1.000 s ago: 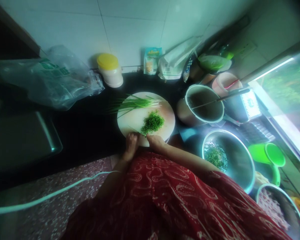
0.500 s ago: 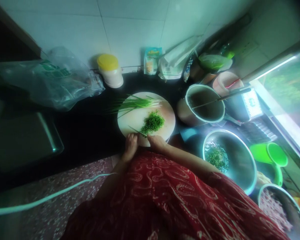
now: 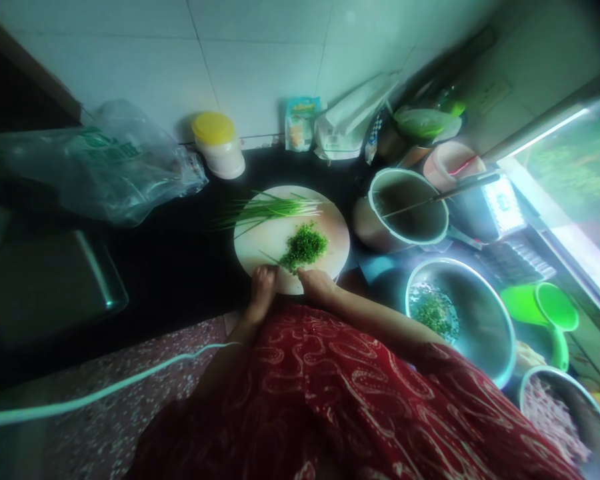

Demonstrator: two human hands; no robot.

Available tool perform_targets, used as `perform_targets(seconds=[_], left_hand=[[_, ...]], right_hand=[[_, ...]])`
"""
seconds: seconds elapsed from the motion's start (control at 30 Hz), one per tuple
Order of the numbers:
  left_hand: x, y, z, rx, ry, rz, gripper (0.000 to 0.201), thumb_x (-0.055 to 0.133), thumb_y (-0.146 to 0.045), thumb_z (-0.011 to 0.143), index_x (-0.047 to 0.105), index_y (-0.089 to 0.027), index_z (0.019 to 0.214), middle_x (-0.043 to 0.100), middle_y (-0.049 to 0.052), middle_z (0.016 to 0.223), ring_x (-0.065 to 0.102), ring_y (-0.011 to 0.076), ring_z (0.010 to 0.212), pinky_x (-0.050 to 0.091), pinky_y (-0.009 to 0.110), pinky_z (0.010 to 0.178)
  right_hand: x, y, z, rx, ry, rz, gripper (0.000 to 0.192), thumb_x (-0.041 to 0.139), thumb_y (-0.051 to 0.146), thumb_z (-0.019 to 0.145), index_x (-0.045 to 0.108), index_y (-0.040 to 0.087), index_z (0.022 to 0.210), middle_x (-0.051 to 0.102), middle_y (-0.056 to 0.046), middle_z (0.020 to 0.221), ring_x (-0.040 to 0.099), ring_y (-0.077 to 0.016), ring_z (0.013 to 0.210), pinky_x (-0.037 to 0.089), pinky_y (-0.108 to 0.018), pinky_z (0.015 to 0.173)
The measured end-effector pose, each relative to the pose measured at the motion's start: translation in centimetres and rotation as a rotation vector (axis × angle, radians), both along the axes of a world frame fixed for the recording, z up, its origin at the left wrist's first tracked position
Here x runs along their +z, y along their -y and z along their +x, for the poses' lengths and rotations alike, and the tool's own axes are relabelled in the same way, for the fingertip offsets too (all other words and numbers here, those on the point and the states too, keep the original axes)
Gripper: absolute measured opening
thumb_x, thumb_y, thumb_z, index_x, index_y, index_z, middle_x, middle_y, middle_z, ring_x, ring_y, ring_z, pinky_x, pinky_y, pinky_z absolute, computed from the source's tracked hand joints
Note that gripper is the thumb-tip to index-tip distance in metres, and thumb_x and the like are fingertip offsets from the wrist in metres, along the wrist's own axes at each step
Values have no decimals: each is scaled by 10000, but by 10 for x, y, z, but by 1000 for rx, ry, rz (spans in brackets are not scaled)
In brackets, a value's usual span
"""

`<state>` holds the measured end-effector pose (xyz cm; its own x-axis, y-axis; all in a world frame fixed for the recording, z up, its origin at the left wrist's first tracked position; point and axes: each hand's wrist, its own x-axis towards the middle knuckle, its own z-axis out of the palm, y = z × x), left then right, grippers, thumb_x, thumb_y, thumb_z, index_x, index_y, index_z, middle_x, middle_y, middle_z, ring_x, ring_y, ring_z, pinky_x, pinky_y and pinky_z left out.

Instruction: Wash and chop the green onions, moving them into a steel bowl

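A round pale cutting board (image 3: 260,243) lies on the dark counter in front of me. A pile of finely chopped greens (image 3: 304,245) sits on its middle, and long uncut green stalks (image 3: 267,207) lie across its far side. My left hand (image 3: 261,292) rests at the board's near edge with its fingers curled, by the end of a thin loose stalk (image 3: 271,258). My right hand (image 3: 318,285) sits close beside it, knuckles up, touching the near side of the chopped pile. What either hand grips is hidden by the fingers.
A steel bowl (image 3: 480,333) with chopped greens stands at the right, a pot (image 3: 409,215) with a utensil behind it, and a green cup (image 3: 543,310) further right. A yellow-lidded jar (image 3: 219,145), packets (image 3: 300,123) and a plastic bag (image 3: 100,167) line the tiled wall. A steel tray (image 3: 45,280) lies at the left.
Both hands stay at the board's near edge with only slight shifts. The view has tilted a little.
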<state>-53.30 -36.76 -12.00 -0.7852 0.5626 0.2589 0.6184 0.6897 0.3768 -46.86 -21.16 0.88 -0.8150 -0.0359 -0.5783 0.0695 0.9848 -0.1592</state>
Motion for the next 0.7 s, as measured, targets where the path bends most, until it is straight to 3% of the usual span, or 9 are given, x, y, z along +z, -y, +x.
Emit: perform_targets(seconds=[0.23,0.47,0.7], left_hand=[[-6,2,0,-18,-17,46,278,384,-99,908,644,-167,836,635,103,828,566,229,818,462,368,788],[-9,1,3,20,-47,140,260,411,-212,947,655,-179,863,641,88,810,580,218,796,478,364,781],[-2,5,6,61,45,126,254,413,-161,929,667,-171,924,658,95,858,596,223,843,483,349,796]], right_hand=[[-3,3,-3,-14,4,-5,381,398,114,894,453,142,1270,705,-140,1018,673,-243,974,497,-312,778],[-3,2,-5,17,-9,-25,348,392,134,891,492,147,1224,700,-148,1041,668,-251,982,496,-320,789],[0,3,-7,23,-15,-16,356,411,107,870,496,152,1212,713,-125,1008,673,-239,968,496,-309,779]])
